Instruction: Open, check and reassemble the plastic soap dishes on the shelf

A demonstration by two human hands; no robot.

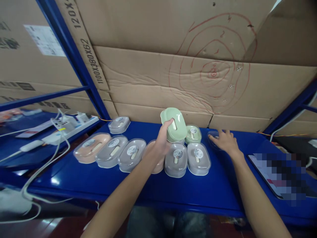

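My left hand [163, 137] grips a light green box [178, 120], raised and tilted above the row on the blue table. Its thumb lies by the pale handle, and no clear cover shows over this box. Over to the right, my right hand [226, 141] rests with fingers spread on a clear plastic cover [212, 139] lying on the table. Below the raised box sit a grey box [176, 163] and another grey box [198, 162], both under clear covers with round labels. Behind them stands a covered green box [193, 133].
Leftward stand a pink box [90, 148], grey boxes [111, 153] and a partly hidden pink box [158, 165]. A grey box [119, 125] sits at the back. A tablet [267, 175] lies right; a power strip [71, 130] and cables are left. Cardboard [148, 69] rises behind.
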